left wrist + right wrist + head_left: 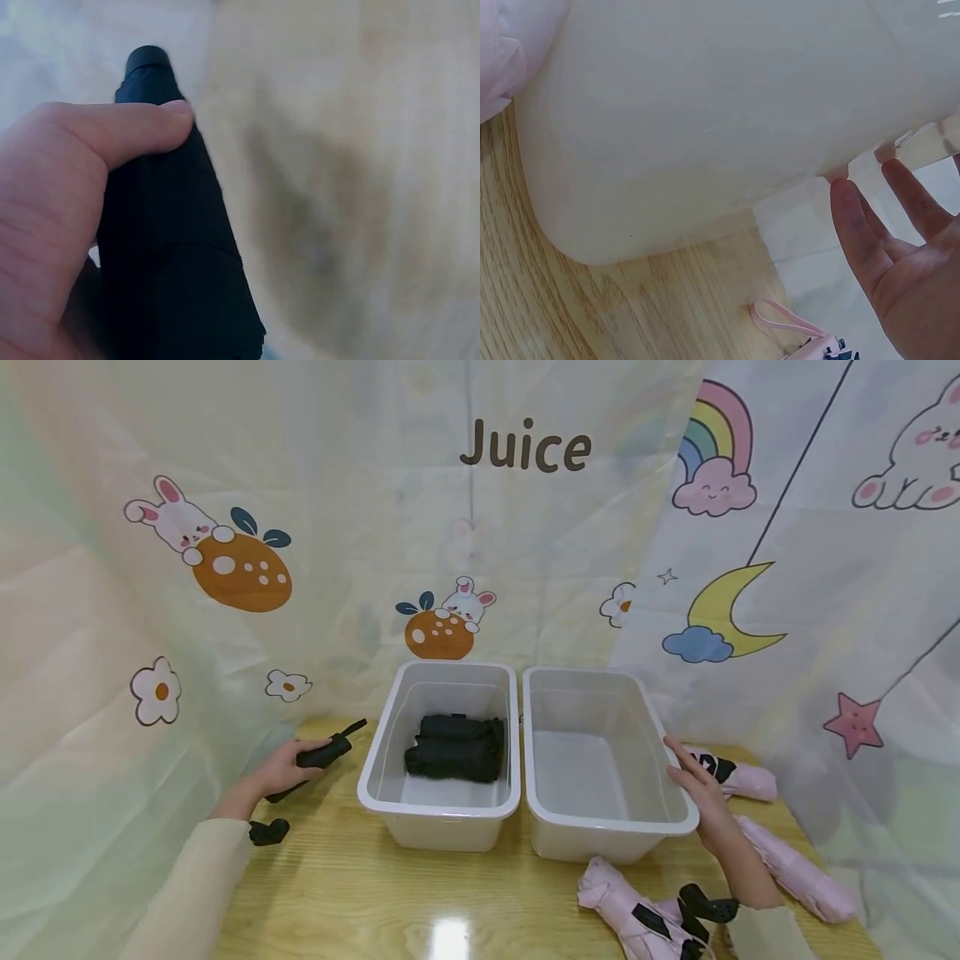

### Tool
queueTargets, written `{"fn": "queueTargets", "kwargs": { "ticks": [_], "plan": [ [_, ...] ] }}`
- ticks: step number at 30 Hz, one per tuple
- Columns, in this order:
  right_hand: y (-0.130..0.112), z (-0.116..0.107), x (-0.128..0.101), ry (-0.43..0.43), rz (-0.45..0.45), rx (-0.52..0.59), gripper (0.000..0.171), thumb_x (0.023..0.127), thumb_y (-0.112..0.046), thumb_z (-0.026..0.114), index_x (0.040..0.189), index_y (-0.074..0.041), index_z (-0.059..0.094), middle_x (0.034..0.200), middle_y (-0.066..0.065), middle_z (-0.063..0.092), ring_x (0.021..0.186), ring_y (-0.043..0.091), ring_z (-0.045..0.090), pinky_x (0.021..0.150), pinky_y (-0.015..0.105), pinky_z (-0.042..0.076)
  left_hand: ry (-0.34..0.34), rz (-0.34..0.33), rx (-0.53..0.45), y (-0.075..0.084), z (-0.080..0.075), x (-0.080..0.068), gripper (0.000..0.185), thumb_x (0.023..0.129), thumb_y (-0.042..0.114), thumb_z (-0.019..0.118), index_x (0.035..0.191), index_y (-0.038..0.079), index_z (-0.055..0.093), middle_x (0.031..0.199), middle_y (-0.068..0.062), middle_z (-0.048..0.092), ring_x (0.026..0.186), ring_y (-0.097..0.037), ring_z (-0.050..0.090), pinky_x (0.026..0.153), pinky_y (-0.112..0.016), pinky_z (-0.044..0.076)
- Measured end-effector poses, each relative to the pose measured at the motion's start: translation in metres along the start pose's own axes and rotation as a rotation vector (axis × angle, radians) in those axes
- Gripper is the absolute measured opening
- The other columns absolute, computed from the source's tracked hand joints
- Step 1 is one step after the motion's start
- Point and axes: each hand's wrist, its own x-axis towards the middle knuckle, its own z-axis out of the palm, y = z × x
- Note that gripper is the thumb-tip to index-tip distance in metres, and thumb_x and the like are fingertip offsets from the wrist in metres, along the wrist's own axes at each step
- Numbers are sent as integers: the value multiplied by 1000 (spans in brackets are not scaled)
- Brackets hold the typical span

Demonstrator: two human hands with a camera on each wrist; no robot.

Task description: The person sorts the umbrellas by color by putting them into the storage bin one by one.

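Note:
My left hand (pixel 281 768) grips a folded black umbrella (pixel 324 752) above the left part of the table, its strap pointing toward the bins. In the left wrist view the thumb lies across the umbrella (pixel 172 225). Another black piece (pixel 287 792) shows beneath that hand; whether it is a separate umbrella I cannot tell. Two black folded umbrellas (pixel 456 758) lie side by side in the left white bin (pixel 442 811). My right hand (pixel 708 806) touches the outer right side of the right white bin (pixel 603 822), fingers extended; the fingertips meet its wall in the right wrist view.
On the wooden table (pixel 360 893), a pink folded umbrella (pixel 626 906) lies before the right bin. Two more, a pink umbrella (pixel 798 868) and a pink one with a black patch (pixel 750 781), lie at the right edge. A printed curtain (pixel 352 527) hangs behind.

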Motion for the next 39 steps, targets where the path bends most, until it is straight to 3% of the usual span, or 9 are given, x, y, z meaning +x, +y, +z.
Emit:
{"fn": "queueTargets", "kwargs": {
  "ticks": [5,10,12,15,18,20,23,31,39],
  "plan": [
    [-1,-4,0,4,-3,3,58,106,-25,43,157,-23,17,158,7,16,107,3,56,78,26,53,-21,50,35,12,-27,12,57,85,10,76,137,4,56,104,-18,60,75,-22,46,66,-37,38],
    [-1,-6,0,9,7,-2,58,106,-25,43,157,-23,17,157,6,17,107,2,55,78,26,52,-84,46,11,38,-50,18,57,87,9,73,140,4,53,115,-24,57,84,-26,52,72,-41,42],
    [-1,-6,0,6,4,-1,58,106,-26,43,157,-23,17,158,5,15,108,1,54,79,25,52,-107,45,-12,51,-59,20,56,88,8,72,140,3,52,124,-28,55,96,-33,55,78,-47,45],
    [0,-4,1,-7,-7,-1,58,106,-26,42,157,-23,16,159,7,12,110,1,53,80,25,51,-117,43,9,69,-71,23,56,88,8,72,139,3,53,132,-28,52,122,-47,44,89,-55,42],
    [1,-3,2,-9,-16,1,57,106,-25,42,157,-23,17,159,8,13,110,2,53,80,25,52,-121,37,43,88,-82,28,55,88,11,73,139,6,54,124,-26,55,116,-47,45,85,-53,43],
    [2,-3,2,-9,-19,6,57,106,-24,42,157,-23,18,158,7,16,109,3,54,80,26,52,-123,61,57,99,-87,32,55,87,12,74,138,8,56,116,-20,58,99,-36,51,76,-44,44],
    [2,-3,3,-4,-31,12,57,106,-23,42,157,-22,19,155,4,22,108,4,56,79,27,53,-135,93,56,116,-91,41,54,86,11,75,137,12,58,108,-13,59,84,-25,48,69,-37,42],
    [2,-4,3,-16,-50,33,56,106,-22,42,157,-22,19,151,-3,27,109,5,56,80,28,53,-177,94,45,157,-86,72,55,83,9,77,133,23,62,112,-8,57,90,-26,48,74,-38,43],
    [4,-2,1,-8,-31,38,56,106,-23,42,157,-23,19,153,-1,24,109,5,56,79,27,52,-239,119,59,193,-69,103,53,83,10,77,131,29,64,117,-5,59,96,-25,51,78,-37,46]
  ]
}}
